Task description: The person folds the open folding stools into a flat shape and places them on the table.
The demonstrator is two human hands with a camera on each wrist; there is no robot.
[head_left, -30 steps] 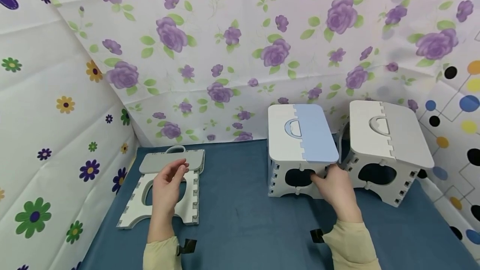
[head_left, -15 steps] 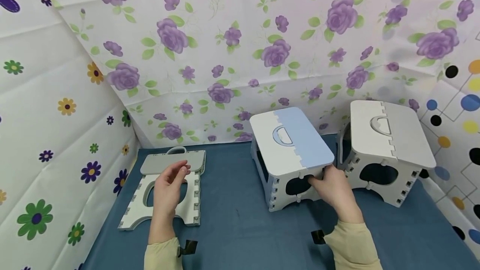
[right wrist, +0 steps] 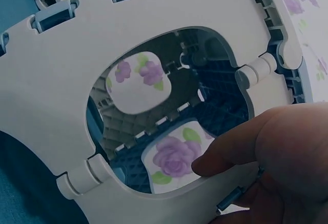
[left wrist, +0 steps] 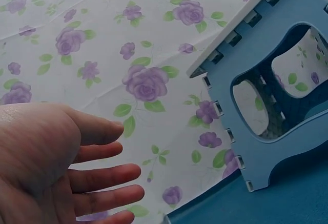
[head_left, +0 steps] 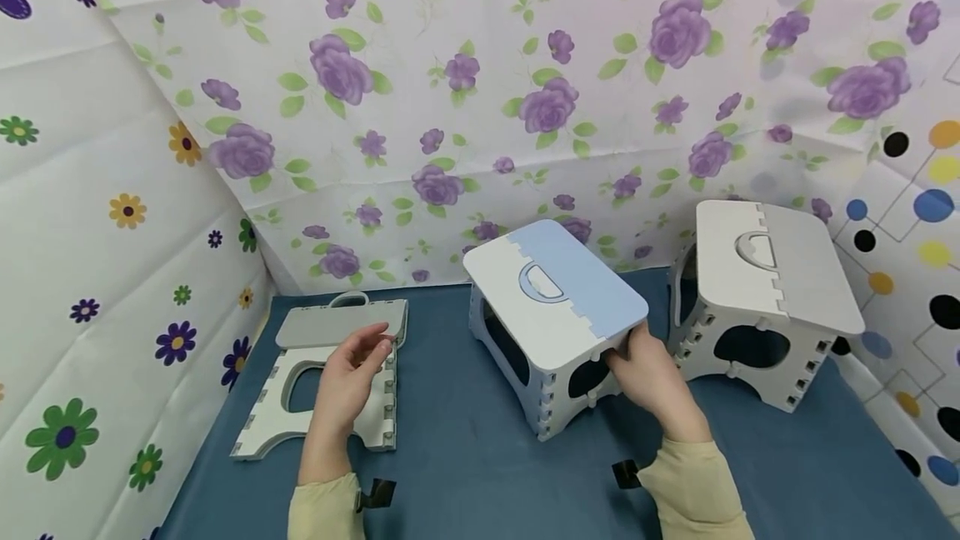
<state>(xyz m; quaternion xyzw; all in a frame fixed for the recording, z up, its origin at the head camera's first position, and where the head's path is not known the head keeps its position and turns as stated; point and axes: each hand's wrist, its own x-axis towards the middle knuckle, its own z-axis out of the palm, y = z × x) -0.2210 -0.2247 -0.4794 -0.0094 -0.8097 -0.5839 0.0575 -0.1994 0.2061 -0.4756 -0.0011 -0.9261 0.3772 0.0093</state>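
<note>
A folding step stool [head_left: 517, 319] with a white and light-blue top stands unfolded and turned at an angle in the middle of the head view. My right hand [head_left: 654, 369] grips its white leg panel [right wrist: 154, 19] at the right edge, the thumb reaching into the oval opening. In the right wrist view some of those fingers are hidden behind the panel. My left hand [head_left: 351, 382] hovers above a folded-flat grey and white stool [head_left: 315, 325], holding nothing. Its fingers [left wrist: 105, 180] are loosely extended in the left wrist view, apart from the blue side panel [left wrist: 256, 157].
Another unfolded stool [head_left: 813, 257], white and grey, stands upright to the right of my right hand. Blue cloth [head_left: 457, 473] covers the table. A flowered sheet [head_left: 420, 107] hangs behind, and patterned sheets close off both sides.
The blue-topped stool has swung leftward and turned, its near corner coming forward, with my right hand moving along. It is now farther from the grey-topped stool. My left hand has shifted slightly.
</note>
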